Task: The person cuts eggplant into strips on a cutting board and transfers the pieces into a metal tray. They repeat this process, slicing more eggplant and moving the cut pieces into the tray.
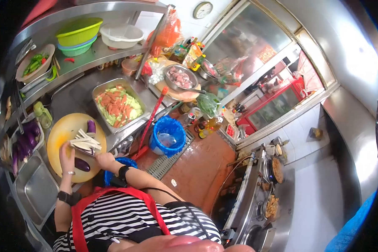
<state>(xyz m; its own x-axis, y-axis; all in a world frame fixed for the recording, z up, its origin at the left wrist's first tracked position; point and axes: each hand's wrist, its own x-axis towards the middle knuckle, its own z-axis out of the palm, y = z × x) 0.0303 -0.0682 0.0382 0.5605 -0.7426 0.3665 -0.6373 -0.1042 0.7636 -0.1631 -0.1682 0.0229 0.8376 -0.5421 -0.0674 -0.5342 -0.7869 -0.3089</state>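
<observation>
A round yellow cutting board (56, 140) lies on the steel counter in front of me. Pale cut eggplant strips (86, 142) are bunched near its middle, and my left hand (66, 158) is closed at their left end, fingers together. My right hand (105, 161) is wrapped round the handle of a kitchen knife (85, 150), its blade mostly hidden beneath the strips. On the board, one purple eggplant piece (82, 164) rests below the knife and another eggplant piece (91, 126) above the strips.
Whole eggplants (28, 138) fill a container at left, above an empty steel tray (35, 189). Behind the board stands a tray of sliced vegetables (118, 107). A blue-lined bucket (168, 135) is on the floor to the right. The stove (256, 201) runs along the right side.
</observation>
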